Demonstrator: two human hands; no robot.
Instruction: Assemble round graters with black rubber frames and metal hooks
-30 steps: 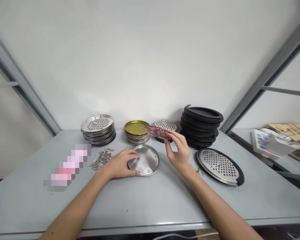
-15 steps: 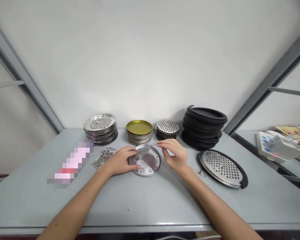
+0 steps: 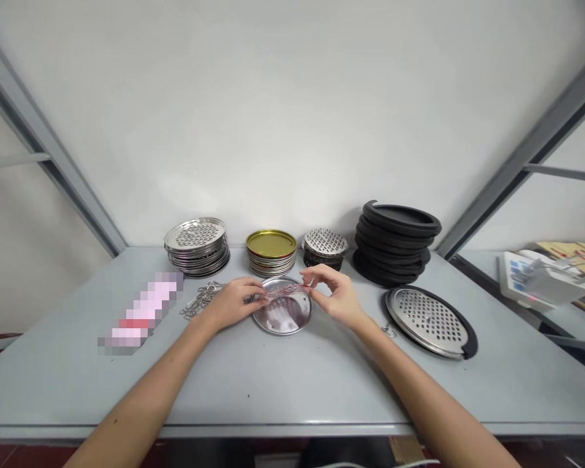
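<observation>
A shiny round metal disc with a raised rim (image 3: 283,318) lies on the table in front of me. Over its far half stretches a thin, see-through strip of plastic film (image 3: 283,290) with reddish glints. My left hand (image 3: 236,302) pinches the film's left end at the disc's left rim. At the other end, my right hand (image 3: 334,296) grips the film between thumb and fingers, just above the right rim. Left of my left hand lies a pile of metal clips (image 3: 202,299), partly hidden by that hand.
Along the wall stand stacks of perforated metal discs (image 3: 195,237), gold-topped lids (image 3: 272,244), small grater discs (image 3: 325,242) and black rings (image 3: 400,221). A grater plate in a black ring (image 3: 431,322) lies right, beside a loose clip (image 3: 389,331). A blurred pink item (image 3: 139,315) lies left.
The film has come up off the disc and now spans between both hands. My left hand has shifted from holding the disc's edge to pinching the film.
</observation>
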